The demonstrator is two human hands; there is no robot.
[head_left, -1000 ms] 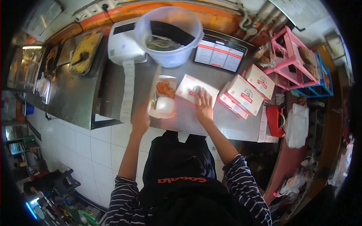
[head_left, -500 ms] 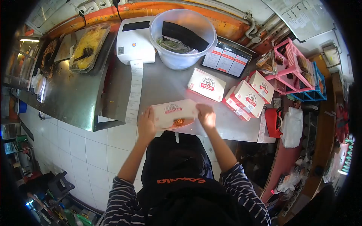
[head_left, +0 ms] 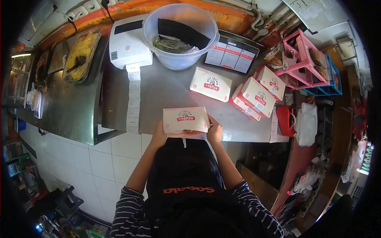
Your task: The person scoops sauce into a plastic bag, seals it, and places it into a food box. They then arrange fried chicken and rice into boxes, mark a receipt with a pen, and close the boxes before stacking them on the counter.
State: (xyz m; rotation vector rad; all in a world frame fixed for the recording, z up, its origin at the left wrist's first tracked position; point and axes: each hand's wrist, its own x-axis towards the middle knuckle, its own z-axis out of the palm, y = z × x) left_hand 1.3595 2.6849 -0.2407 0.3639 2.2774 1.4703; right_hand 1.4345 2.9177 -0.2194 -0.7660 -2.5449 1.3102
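Observation:
A white and red food box (head_left: 185,120) is at the near edge of the steel counter, its printed lid lowered over most of the opening. A little food shows under the lid's front edge. My left hand (head_left: 160,134) grips the box's left side, and my right hand (head_left: 214,131) grips its right side with the fingers against the corner. Beyond it lies a similar closed box (head_left: 211,84). More closed boxes (head_left: 257,97) are grouped to the right.
A white printer (head_left: 130,43) feeds a long paper strip (head_left: 134,104) across the counter. Behind are a clear tub (head_left: 178,59) and a tablet (head_left: 231,55). A tray of yellow food (head_left: 82,53) is at left; pink racks (head_left: 303,59) stand at right.
The box lid has come down further, covering more of the food. Both hands have shifted in against the sides of the box. The view has moved slightly.

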